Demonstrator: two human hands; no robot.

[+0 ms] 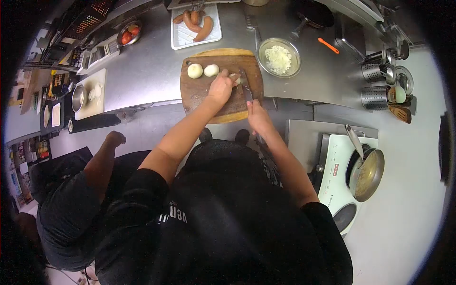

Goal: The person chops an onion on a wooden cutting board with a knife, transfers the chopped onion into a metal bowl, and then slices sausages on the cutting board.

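My right hand [257,117] is wrapped round the handle of a kitchen knife [246,88], its blade pointing away from me over the wooden cutting board [192,97]. Close to the blade's left side, my left hand [222,89] has its fingers closed on a pale piece of onion [237,80], partly hidden under the fingertips. Two whole peeled onions, one at the left [194,71] and another onion [211,70] beside it, rest near the board's far edge. A metal bowl [298,64] of chopped white pieces stands just right of the board.
Beyond the board, a white tray [183,42] carries several sausages. An orange-handled tool [328,45] lies at the back right, near utensil holders [374,97]. A frying pan [375,183] sits on the cooktop to my right. A co-worker's arm [102,166] is close on my left.
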